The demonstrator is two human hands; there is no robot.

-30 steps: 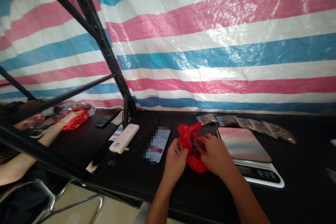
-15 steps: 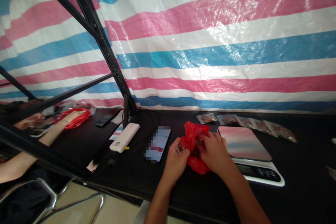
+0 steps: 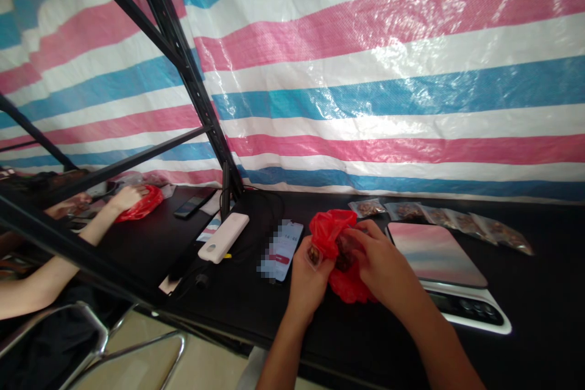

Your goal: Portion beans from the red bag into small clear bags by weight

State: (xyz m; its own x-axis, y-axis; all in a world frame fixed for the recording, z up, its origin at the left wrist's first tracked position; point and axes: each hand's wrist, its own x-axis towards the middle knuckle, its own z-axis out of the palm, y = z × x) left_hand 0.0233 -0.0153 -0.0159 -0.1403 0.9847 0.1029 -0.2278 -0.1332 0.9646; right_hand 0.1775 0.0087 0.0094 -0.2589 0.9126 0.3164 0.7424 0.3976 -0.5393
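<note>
A red plastic bag (image 3: pixel 336 233) with dark brown pieces inside lies on the black table (image 3: pixel 274 311) in front of me. My left hand (image 3: pixel 307 277) is closed on a small clear packet (image 3: pixel 314 254) of brown pieces at the bag's left side. My right hand (image 3: pixel 381 268) has its fingers curled into the bag's mouth, pinching at the brown contents. A digital scale (image 3: pixel 441 259) with a shiny plate sits just right of my right hand.
Several small filled clear packets (image 3: pixel 439 216) lie in a row behind the scale. A phone (image 3: pixel 282 248) and a white power bank (image 3: pixel 223 237) lie left of the bag. A black metal frame (image 3: pixel 183 73) stands at left; another person's hand (image 3: pixel 123 198) rests on a second red bag (image 3: pixel 146 204).
My hands and the red bag have shifted slightly; my right fingers have dug further into the bag. The other person's hand has moved on their red bag.
</note>
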